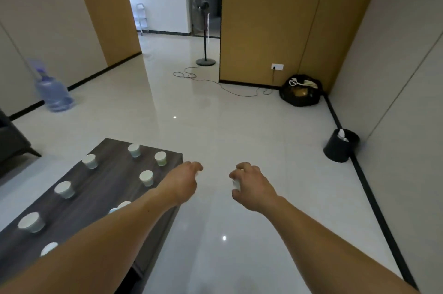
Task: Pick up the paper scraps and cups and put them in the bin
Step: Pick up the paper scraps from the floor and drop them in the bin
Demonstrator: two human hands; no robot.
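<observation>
- The right hand [251, 185] is out in front, over the shiny white floor [215, 114]. Its fingers are curled around a small white paper scrap [236, 183], and the thumb sits under it.
- The left hand [184, 179] is out in front too, just past the corner of the table [100, 188]. Its fingers are bent in. A tiny white bit shows by the fingertips, but it is too small to tell if the hand holds anything.
- The two hands are near each other but do not touch.
- The table is dark wood and sits low on the left. Many paper cups [146, 178] stand on it, spread apart. They are white with pale green or blue sides. They are too blurry to read.
- The left arm hides part of two of the cups.
- The bin [335, 149] is black and round. It stands on the floor by the right wall, well away from the hands. Some white paper [343, 136] pokes out of its top.
- A full black rubbish bag [300, 94] sits in the far corner, past the bin.
- A big blue water bottle [54, 94] stands by the left wall. It is too blurry to read.
- A tall fan stand [205, 58] is at the doorway, and a thin cable [227, 88] runs across the floor to a wall socket [277, 67].
</observation>
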